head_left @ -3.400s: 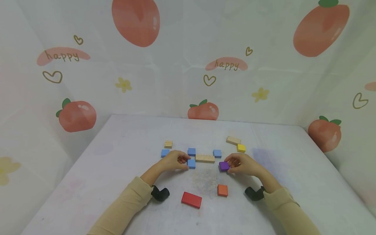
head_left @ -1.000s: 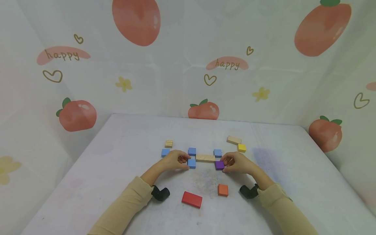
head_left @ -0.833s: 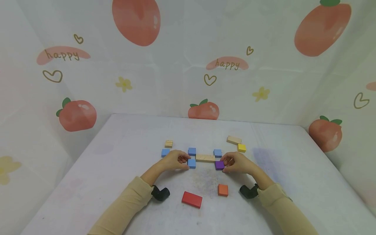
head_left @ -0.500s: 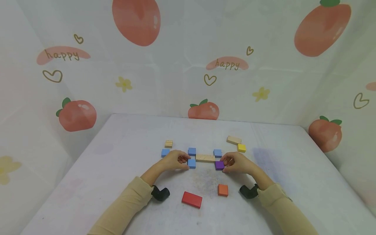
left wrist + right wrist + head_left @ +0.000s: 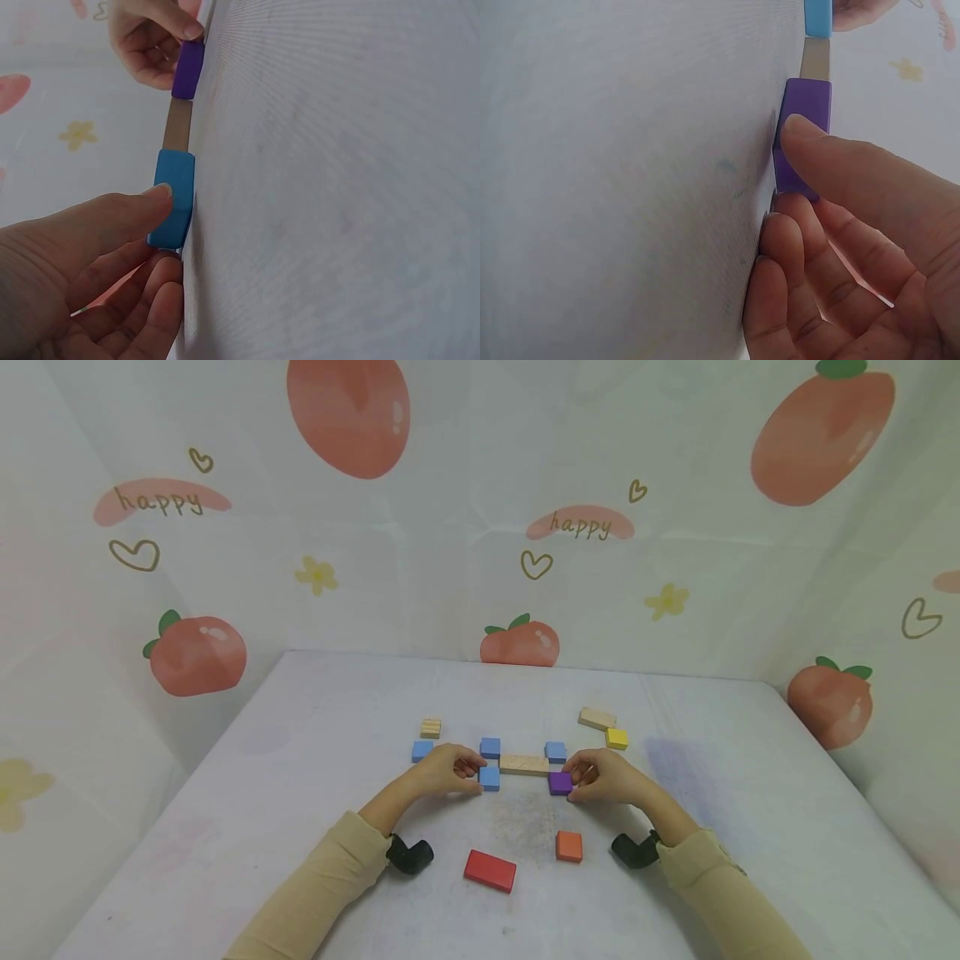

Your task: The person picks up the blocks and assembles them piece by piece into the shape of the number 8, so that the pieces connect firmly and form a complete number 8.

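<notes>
My left hand (image 5: 446,770) holds a light blue block (image 5: 489,779) at its left side, thumb on the near face and fingers behind, as the left wrist view shows. On the other side my right hand (image 5: 611,775) pinches a purple block (image 5: 560,783) between thumb and fingers. Between the two hands lies a long plain wooden block (image 5: 524,765), its ends close to the held blocks. Two more blue blocks stand just behind, a left one (image 5: 490,747) and a right one (image 5: 555,752). All of these blocks rest on the white tabletop.
Nearer the front lie a red rectangular block (image 5: 490,871) and an orange block (image 5: 569,846). At the back right are a wooden block (image 5: 597,718) and a yellow block (image 5: 617,739). A grooved wooden block (image 5: 431,728) and another blue block (image 5: 422,751) sit back left.
Since 3.4 seconds ago, my right hand has moved left with the purple block, up against the wooden block's right end. Over the last second nothing has visibly moved; the left hand stays put.
</notes>
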Available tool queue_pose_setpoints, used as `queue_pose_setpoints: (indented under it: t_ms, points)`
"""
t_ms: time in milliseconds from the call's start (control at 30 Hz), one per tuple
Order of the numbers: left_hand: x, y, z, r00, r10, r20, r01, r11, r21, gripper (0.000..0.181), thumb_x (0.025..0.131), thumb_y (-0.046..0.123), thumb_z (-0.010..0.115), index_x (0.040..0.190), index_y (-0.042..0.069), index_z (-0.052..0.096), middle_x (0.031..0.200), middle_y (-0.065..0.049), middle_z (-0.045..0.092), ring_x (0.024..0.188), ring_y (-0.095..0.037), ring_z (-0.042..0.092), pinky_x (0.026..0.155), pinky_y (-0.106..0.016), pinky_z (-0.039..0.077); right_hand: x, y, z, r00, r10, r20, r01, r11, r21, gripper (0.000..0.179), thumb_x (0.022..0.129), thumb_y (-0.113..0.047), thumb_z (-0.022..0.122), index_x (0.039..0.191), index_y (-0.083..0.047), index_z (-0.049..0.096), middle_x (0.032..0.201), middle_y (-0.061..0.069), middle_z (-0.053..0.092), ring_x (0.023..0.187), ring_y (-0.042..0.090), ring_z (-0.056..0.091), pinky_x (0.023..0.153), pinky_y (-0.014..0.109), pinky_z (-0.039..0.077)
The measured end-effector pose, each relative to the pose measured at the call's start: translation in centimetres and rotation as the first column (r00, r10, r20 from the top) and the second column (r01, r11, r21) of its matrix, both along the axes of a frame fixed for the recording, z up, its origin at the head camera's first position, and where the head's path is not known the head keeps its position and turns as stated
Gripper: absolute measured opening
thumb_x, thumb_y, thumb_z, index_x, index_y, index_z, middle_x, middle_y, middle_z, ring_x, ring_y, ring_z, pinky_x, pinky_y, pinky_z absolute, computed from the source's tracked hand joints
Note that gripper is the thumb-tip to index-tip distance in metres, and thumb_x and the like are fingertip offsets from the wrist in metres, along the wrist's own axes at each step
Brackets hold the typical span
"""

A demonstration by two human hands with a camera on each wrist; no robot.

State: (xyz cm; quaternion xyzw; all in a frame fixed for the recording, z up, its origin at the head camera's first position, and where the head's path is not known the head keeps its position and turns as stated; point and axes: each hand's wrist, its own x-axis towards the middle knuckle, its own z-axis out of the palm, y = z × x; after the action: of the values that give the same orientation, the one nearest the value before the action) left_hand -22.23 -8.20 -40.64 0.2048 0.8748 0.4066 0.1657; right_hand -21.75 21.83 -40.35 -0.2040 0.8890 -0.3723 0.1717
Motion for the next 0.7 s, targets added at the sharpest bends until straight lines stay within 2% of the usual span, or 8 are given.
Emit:
queue_pose_setpoints:
  t_ms: [700]
  points:
    - [-0.07, 0.01, -0.13, 1.0, 0.008, -0.003, -0.008, 1.0, -0.013, 0.036, 0.077, 0.011, 0.074, 0.111, 0.002, 0.065, 0.096, -0.007, 0.064, 0.085, -0.011, 0.055, 0.079, -0.024, 0.05, -0.04, -0.02, -0.07, 1.0, -0.003, -0.002, 0.003, 1.0, 0.0, 0.032, 0.074, -0.009, 0.076, 0.1, 0.002, 0.061, 0.084, 0.009, 0.059, 0.072, 0.013, 0.052, 0.063, 0.019, 0.047]
